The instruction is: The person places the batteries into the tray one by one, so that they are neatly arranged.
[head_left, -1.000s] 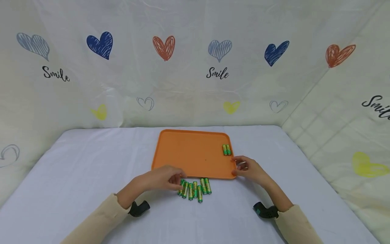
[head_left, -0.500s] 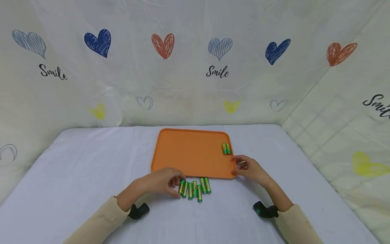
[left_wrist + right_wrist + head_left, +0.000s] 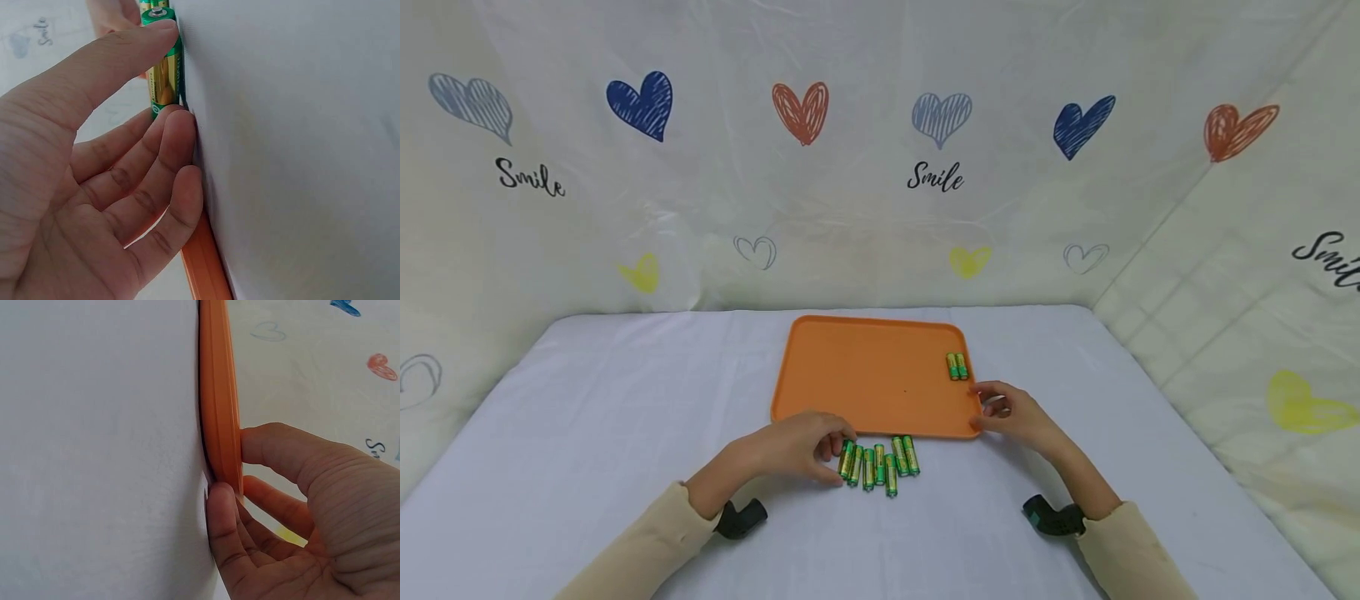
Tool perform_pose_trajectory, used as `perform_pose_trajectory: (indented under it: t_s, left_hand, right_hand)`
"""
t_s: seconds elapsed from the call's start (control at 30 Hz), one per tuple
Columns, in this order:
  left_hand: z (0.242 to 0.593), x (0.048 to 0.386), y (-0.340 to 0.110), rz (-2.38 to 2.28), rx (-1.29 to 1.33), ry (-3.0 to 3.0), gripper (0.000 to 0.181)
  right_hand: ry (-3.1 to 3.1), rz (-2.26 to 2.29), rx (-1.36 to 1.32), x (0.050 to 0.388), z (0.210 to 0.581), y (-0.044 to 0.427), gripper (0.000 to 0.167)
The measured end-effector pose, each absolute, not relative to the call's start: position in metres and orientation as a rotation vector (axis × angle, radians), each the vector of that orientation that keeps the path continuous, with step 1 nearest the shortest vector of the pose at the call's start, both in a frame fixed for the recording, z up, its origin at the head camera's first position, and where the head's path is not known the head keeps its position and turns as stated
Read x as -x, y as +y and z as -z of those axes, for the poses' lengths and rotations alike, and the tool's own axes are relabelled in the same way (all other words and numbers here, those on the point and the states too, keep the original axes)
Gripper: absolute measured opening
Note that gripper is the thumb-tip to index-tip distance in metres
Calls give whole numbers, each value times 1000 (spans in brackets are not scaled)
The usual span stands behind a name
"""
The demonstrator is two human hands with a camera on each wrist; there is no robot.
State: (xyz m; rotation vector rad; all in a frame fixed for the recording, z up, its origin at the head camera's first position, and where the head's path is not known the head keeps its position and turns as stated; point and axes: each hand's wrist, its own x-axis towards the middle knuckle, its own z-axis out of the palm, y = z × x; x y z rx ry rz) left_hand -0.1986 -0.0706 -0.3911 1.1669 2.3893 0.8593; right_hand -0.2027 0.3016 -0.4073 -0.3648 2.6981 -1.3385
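White cloth (image 3: 625,417) over the work surface, faintly creased, soft shadows beneath both my forearms. At its far edge rises a pale backdrop (image 3: 865,200), a little wrinkled, folding at a corner on the right and running on toward me, faint crossing lines on that stretch. Printed on it: an upper row of scribbled hearts (image 3: 640,106) in grey-blue, dark blue and red; black "Smile" lettering (image 3: 936,177) below some of them; lower down, yellow hearts (image 3: 970,263) and thin outlined ones. Orange tray (image 3: 857,367) lies on the cloth near the middle, slightly askew. In it, two green-and-gold batteries (image 3: 952,367) side by side, close to the right rim. On the cloth, just outside the tray's near edge, seven loose batteries (image 3: 880,464) in a ragged row, ends pointing toward and away from me. My left hand (image 3: 797,442) is at the left end of that row, fingers bent, thumb well parted from them: thumb at the near end of the leftmost battery (image 3: 165,81), fingertips at its far end. Whether they pinch it I cannot tell. My right hand (image 3: 1018,417) holds the tray's right rim by the near corner, fingers curled, thumb partly spread. Beige sleeves (image 3: 647,533) on both arms, a black device (image 3: 741,519) at each cuff.
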Motion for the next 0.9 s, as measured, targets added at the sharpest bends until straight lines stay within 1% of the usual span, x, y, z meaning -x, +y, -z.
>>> perform_pose_trajectory:
  t_s: [0.37, 0.53, 0.9]
  left_hand:
    - [390, 201, -76, -874, -1165, 2412, 47]
    - [382, 205, -72, -839, -1228, 2443, 46]
    - [362, 218, -57, -798, -1303, 2470, 50]
  right_hand:
    - [2686, 1351, 366, 203, 407, 302, 51]
    - [2692, 1347, 373, 202, 406, 303, 51]
    - [2681, 1362, 377, 199, 403, 297, 52]
